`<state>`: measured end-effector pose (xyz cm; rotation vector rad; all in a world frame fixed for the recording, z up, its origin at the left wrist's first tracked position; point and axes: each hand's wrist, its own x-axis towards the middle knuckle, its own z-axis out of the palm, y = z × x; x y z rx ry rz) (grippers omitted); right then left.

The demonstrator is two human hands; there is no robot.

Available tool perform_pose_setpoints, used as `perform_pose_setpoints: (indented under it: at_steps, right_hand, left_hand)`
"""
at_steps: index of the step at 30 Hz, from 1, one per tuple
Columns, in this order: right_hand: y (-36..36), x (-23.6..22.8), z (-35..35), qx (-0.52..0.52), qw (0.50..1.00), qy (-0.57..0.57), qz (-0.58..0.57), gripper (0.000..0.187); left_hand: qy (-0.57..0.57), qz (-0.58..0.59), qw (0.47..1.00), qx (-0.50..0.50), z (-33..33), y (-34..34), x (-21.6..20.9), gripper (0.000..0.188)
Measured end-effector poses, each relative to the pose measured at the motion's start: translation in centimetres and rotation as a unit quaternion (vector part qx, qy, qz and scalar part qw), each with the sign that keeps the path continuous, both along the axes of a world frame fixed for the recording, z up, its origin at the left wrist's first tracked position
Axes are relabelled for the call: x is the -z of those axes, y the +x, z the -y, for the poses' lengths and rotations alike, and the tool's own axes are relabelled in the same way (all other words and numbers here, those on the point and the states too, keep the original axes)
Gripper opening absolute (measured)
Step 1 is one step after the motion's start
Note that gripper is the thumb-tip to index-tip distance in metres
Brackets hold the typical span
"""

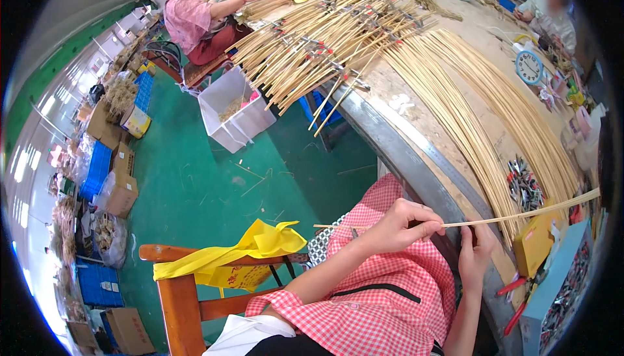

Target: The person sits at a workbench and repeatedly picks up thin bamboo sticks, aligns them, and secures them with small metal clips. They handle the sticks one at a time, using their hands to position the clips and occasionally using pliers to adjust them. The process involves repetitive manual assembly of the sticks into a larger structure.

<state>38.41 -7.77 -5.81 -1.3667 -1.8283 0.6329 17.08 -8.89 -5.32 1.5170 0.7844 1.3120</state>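
A thin bundle of pale bamboo strips point(530, 213) runs across my lap and over the table's near edge, toward the right. My left hand point(411, 223) pinches it between thumb and fingers, and a short end sticks out on the left behind the wrist. My right hand point(476, 252) has its bent fingers at the bundle just right of the left hand; part of their grip is hidden. Long loose bamboo strips point(455, 96) lie in rows on the table beyond my hands. Close to the right-hand rows is a heap of small metal clips point(524, 184) with red parts.
Clipped bamboo bundles point(325, 40) overhang the worktable's metal edge point(383, 128). A blue box of clips point(552, 291), red-handled pliers point(513, 317) and a yellow box point(536, 242) crowd the right. A white bin point(234, 112) and wooden chair point(185, 304) stand leftward. Two people sit farther off.
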Motion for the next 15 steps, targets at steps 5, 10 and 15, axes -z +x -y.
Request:
perform_pose_setpoints:
  at_steps: [5,10,15]
  right_hand:
    - [0.2,1.0,-0.2,0.024,0.997,-0.058,-0.041,0.016]
    - [-0.4,0.2,0.0,0.006,1.000,-0.006,-0.015,0.015]
    - [-0.6,0.0,0.0,0.007,1.000,-0.012,-0.024,0.015]
  left_hand:
    - [0.000,-0.005,1.000,0.001,-0.1,0.1,-0.2,0.015]
    - [0.008,-0.001,1.000,-0.005,-0.1,0.2,0.2,0.014]
    - [0.004,0.002,1.000,-0.002,-0.1,0.1,0.1,0.015]
